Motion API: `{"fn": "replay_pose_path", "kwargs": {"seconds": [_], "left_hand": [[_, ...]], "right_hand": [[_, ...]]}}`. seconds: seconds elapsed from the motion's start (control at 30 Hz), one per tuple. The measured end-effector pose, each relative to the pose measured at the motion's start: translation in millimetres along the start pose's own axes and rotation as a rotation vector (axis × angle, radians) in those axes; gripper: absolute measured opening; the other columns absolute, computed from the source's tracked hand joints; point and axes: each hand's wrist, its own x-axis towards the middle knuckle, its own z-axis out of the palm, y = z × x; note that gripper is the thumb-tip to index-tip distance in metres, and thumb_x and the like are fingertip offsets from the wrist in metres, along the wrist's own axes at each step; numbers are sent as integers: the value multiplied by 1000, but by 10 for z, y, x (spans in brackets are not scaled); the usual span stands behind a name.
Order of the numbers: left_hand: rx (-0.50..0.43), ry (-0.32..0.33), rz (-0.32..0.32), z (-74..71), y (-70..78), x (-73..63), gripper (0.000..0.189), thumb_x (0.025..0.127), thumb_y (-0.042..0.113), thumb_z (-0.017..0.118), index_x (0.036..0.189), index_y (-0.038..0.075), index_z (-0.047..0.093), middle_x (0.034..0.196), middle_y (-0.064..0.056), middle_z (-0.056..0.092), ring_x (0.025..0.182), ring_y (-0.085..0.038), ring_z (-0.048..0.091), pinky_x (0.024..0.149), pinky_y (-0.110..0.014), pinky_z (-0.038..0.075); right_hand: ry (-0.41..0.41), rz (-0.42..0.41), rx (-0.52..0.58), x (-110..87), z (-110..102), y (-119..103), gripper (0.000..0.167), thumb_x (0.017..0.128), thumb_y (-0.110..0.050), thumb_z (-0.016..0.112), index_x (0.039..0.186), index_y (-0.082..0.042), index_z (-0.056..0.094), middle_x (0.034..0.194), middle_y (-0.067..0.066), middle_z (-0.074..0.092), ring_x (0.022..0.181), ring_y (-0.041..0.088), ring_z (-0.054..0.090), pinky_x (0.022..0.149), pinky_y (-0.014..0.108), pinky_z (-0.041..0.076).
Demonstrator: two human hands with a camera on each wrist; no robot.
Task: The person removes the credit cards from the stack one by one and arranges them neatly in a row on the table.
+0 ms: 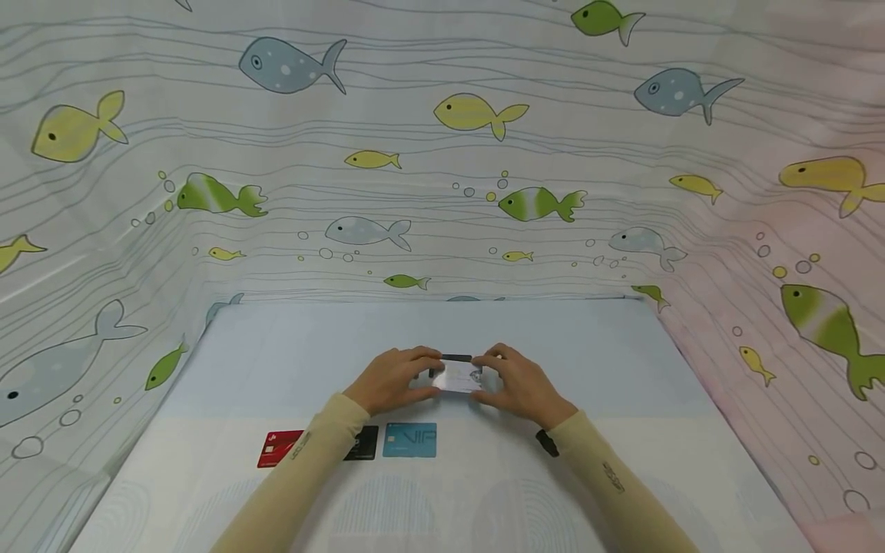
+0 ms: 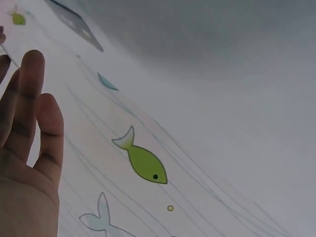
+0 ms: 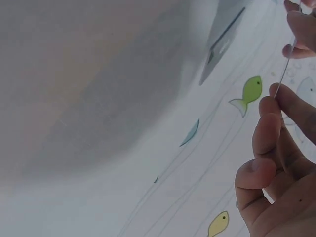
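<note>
A pale, shiny card (image 1: pixel 458 377) is held up between my two hands. My left hand (image 1: pixel 399 379) pinches its left end between fingers and thumb; the left wrist view shows that hand's curled fingers (image 2: pixel 30 94). At the other end, my right hand (image 1: pixel 517 383) grips the card with thumb and fingertips. Edge-on, the card (image 3: pixel 285 74) appears as a thin line between the hands in the right wrist view. Just behind it, a dark-edged flat piece (image 1: pixel 456 357) is mostly hidden; the right wrist view shows this piece (image 3: pixel 219 52) lying on the table.
Left of centre on the white table (image 1: pixel 484 484) lie a red card (image 1: pixel 275 445), a black card (image 1: pixel 364 444) and a blue VIP card (image 1: pixel 410 440). My left sleeve partly covers the red and black ones. Fish-printed curtains (image 1: pixel 415 184) enclose the table's back and sides.
</note>
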Motion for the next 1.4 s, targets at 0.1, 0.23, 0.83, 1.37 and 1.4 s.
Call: {"fn": "replay_pose_path", "kwargs": {"seconds": [0.1,0.23,0.83,1.37,1.4], "left_hand": [[-3,17,26,-12,43,-7,45,88,42,79,126,21,69,134,2,63,100,-15,67,80,-33,56],[18,41,71,-25,106,-28,44,87,40,80,124,19,70,131,1,65,99,-16,67,80,-35,57],[18,89,98,-36,339,-142,41,84,40,83,119,20,74,124,4,68,102,-14,67,78,-33,56],[55,8,-38,-36,643,-187,38,82,44,83,111,22,76,117,6,70,95,-15,70,75,-34,57],[55,-5,-44,-30,654,-191,37,82,45,83,111,22,76,117,7,70,95,-14,70,76,-34,57]], "right_hand": [[3,0,6,-48,-17,-4,59,80,-50,83,130,-21,70,118,-3,61,95,13,61,76,32,55],[-10,12,23,-122,-45,-33,58,81,-50,83,130,-22,69,118,-4,60,93,12,60,75,32,55],[-39,-75,65,-358,-172,-52,57,84,-52,79,132,-23,67,121,-6,57,97,16,63,77,32,55],[-6,-200,33,-492,-139,-67,56,82,-47,83,126,-17,69,118,-4,59,95,9,59,76,31,55],[-9,-205,33,-500,-127,-65,56,82,-47,84,126,-17,69,118,-4,59,94,9,59,75,31,54]]}}
